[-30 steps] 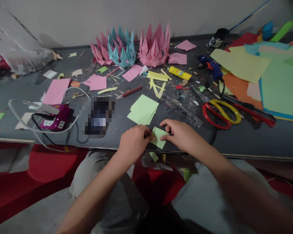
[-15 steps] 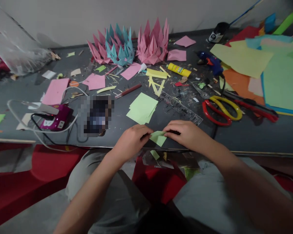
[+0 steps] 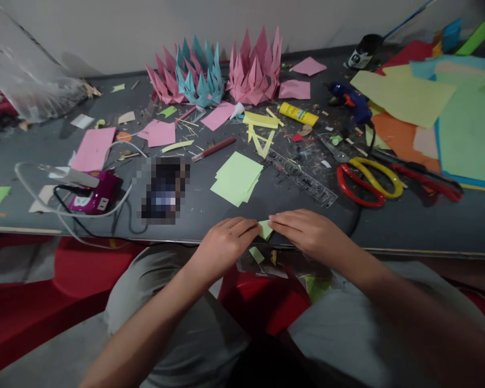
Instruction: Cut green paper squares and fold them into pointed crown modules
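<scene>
A small light-green paper piece (image 3: 265,229) lies at the near edge of the dark table (image 3: 408,229), mostly covered by my fingers. My left hand (image 3: 225,245) presses on its left side with fingers laid flat and close together. My right hand (image 3: 307,233) presses on its right side, fingers extended over the fold. The fingertips of both hands nearly meet over the paper. A stack of light-green squares (image 3: 237,178) sits just beyond my hands.
Pink and blue folded paper crowns (image 3: 218,73) stand at the back. A clear ruler (image 3: 303,180), red and yellow scissors (image 3: 367,180), a glue stick (image 3: 298,114), a blue glue gun (image 3: 350,102), large coloured sheets (image 3: 461,124) and a purple device (image 3: 91,194) with cables lie around. Scraps are scattered widely.
My hands closed in over the green paper, which went from an open, visible piece to a smaller folded one almost hidden under my fingers. The view tilted slightly.
</scene>
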The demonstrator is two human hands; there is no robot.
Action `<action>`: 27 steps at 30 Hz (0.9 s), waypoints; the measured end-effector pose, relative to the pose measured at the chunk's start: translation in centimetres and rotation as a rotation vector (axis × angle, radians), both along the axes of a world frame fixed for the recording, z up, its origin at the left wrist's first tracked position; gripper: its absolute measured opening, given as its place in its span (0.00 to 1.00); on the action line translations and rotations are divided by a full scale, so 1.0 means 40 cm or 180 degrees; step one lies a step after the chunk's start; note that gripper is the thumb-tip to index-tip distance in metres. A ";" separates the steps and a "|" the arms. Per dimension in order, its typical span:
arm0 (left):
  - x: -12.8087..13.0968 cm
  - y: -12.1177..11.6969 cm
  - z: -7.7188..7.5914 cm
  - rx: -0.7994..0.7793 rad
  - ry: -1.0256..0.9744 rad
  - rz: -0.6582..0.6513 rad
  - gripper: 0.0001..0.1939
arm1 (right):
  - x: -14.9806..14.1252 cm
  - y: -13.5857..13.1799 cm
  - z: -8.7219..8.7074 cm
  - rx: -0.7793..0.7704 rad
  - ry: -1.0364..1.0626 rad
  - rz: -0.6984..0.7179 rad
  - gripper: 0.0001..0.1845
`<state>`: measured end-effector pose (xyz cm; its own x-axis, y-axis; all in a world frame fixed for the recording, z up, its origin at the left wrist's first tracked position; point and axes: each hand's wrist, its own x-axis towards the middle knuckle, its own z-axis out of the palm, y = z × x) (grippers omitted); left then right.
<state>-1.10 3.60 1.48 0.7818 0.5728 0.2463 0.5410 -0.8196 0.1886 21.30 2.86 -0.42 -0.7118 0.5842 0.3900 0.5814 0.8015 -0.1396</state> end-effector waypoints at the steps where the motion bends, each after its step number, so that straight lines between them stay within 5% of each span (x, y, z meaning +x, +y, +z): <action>1: -0.001 -0.004 -0.001 -0.0002 -0.0014 0.0007 0.11 | 0.000 -0.006 -0.002 0.0010 -0.0030 -0.0025 0.15; 14: -0.007 0.008 -0.036 -0.0676 -0.0758 0.0222 0.09 | 0.009 -0.009 0.004 -0.0435 0.0163 -0.0127 0.13; 27: -0.015 0.036 0.001 0.0165 -0.0048 -0.0563 0.13 | 0.019 0.013 0.018 -0.0173 -0.0075 0.0262 0.15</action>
<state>-1.70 5.04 1.51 0.8652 0.4129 0.2845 0.3850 -0.9105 0.1507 22.07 3.37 0.30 -0.7669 0.5431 0.3419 0.5175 0.8384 -0.1710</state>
